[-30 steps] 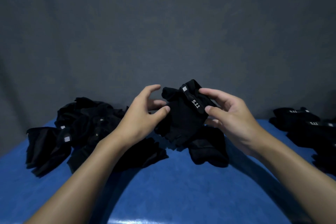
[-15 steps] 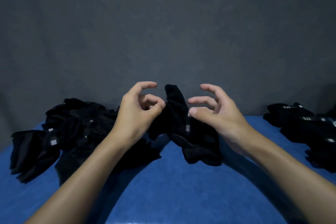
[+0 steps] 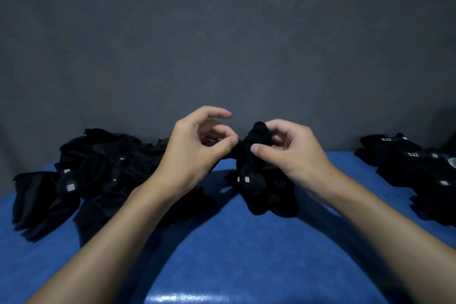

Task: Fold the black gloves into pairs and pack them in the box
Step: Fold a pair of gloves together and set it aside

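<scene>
Folding is the step in hand, as we judge it. Both hands work one black fabric glove bundle, held up over the blue table top near the middle of the view. Our left hand pinches a stretched edge of the cloth between the thumb and curled fingers, while its forefinger arches free above. Our right hand presses its thumb on the front of the bundle and curls its fingers over the top, so it is clamped on the upper end. The lower end hangs down towards the table. Black on black and some blur leave us unsure whether this is one glove or two laid together.

A loose heap of black gloves lies to the left behind our left forearm. Folded black pairs with white labels sit well apart on the right. The box is not in view.

The next move, we think, calls for tucking or rolling the held cloth tight and keeping both grips until the fold stays closed. The pair can then go beside the folded ones, or into the box once we find it.
</scene>
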